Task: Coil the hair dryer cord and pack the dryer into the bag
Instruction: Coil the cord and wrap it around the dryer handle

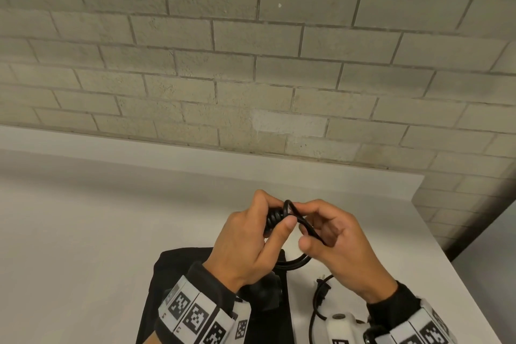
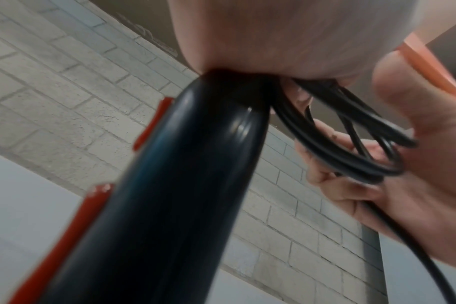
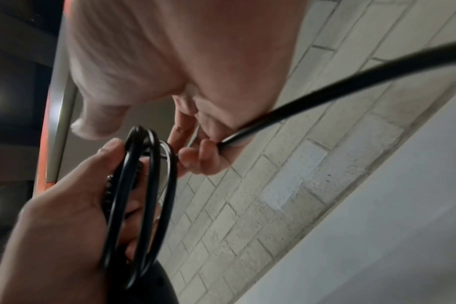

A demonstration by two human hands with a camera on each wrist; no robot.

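Note:
My left hand (image 1: pixel 248 237) grips the end of the black hair dryer's (image 2: pixel 170 195) handle together with several loops of its black cord (image 1: pixel 290 208), held above the table. The dryer, with red switches on its side, hangs below that hand. My right hand (image 1: pixel 332 234) pinches the cord just right of the loops, thumb against fingers. The free cord (image 3: pixel 351 80) runs from it down to the plug (image 1: pixel 323 286) lying on the table. A black bag (image 1: pixel 170 276) lies flat under my left wrist. In the right wrist view the cord loops (image 3: pixel 143 185) stand beside my left hand (image 3: pixel 60 226).
The white table (image 1: pixel 83 218) stands against a grey brick wall (image 1: pixel 251 64). Its right edge (image 1: pixel 446 246) is close to my right hand. Marker-covered camera mounts sit on both wrists.

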